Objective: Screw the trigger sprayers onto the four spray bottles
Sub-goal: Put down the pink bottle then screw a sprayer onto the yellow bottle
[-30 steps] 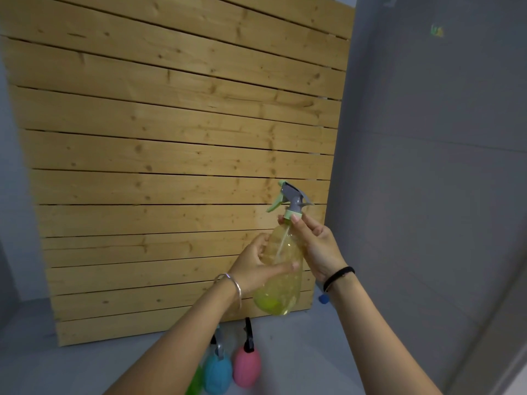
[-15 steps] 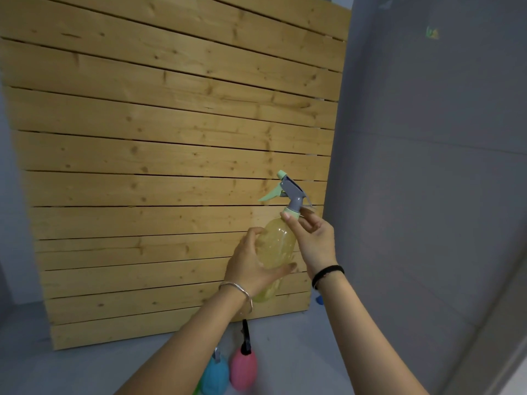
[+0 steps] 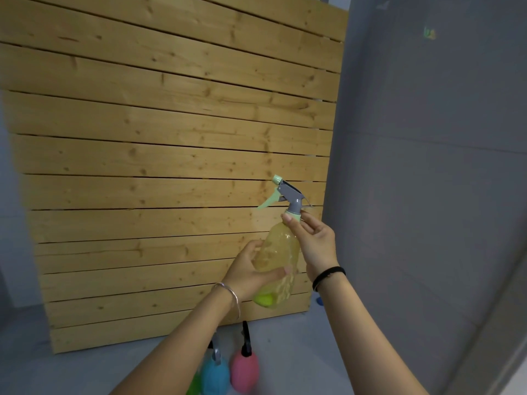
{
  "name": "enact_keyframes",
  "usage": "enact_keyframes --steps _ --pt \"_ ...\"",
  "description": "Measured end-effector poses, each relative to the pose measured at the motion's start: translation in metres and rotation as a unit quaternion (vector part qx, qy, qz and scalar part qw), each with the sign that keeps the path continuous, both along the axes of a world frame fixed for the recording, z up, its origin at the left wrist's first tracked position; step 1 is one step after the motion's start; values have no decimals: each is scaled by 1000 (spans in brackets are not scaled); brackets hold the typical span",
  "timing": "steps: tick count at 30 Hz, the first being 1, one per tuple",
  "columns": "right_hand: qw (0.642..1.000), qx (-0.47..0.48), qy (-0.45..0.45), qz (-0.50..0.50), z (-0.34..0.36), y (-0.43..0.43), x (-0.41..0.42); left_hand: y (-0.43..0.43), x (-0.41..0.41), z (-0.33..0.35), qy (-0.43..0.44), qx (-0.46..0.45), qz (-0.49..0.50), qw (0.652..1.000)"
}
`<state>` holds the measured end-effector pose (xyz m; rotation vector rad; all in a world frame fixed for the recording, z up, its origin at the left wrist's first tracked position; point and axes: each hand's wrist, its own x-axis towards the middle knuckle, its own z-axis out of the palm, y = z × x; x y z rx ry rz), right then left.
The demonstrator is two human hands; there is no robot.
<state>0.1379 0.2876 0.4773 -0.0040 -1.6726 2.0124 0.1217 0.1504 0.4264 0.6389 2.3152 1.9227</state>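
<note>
Yellow spray bottle [image 3: 278, 258]: held up in the air before the wooden slat panel [image 3: 171, 138], leaning a little, with the trigger sprayer [image 3: 288, 193] on its neck and the trigger pointing left.
Left hand [image 3: 248, 272]: grip wrapped round the bottle's belly, steadying it.
Right hand [image 3: 316, 243]: fingertips pinch the green collar [image 3: 293, 215] under the grey head.
Handling: it looks like light, thin, see-through plastic, and I'd guess the walls dent if squeezed. Hold the body snugly and turn at the collar, not the head.
Others: the blue bottle [image 3: 215, 377] and pink bottle [image 3: 244, 372] stand close together low down, both with sprayers on.
Since half a second ago: both hands keep their holds, and the bottle's base now shows below the left hand.
</note>
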Motion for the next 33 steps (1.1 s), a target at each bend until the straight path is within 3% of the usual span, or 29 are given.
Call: enact_keyframes --steps 3,8,12,17,23,29,33 --pt "1000 -24 -11 -6 1 -1 2 0 0 0 47 -36 55 997" --pt "1000 -2 -11 -8 4 -1 5 -2 1 1 -3 -14 -25 1000" --pt "994 40 -10 97 6 5 9 -3 1 3 -24 11 -53 998" --pt "975 -4 -25 220 5 12 12 -7 1 6 -77 46 -124 988" --pt "992 -9 -19 123 7 5 10 -6 0 5 -56 58 -88 993" --pt "982 -5 -22 189 8 10 11 -8 2 10 -89 28 -159 983" --pt "992 40 -39 113 4 3 10 2 4 7 -62 47 -107 991"
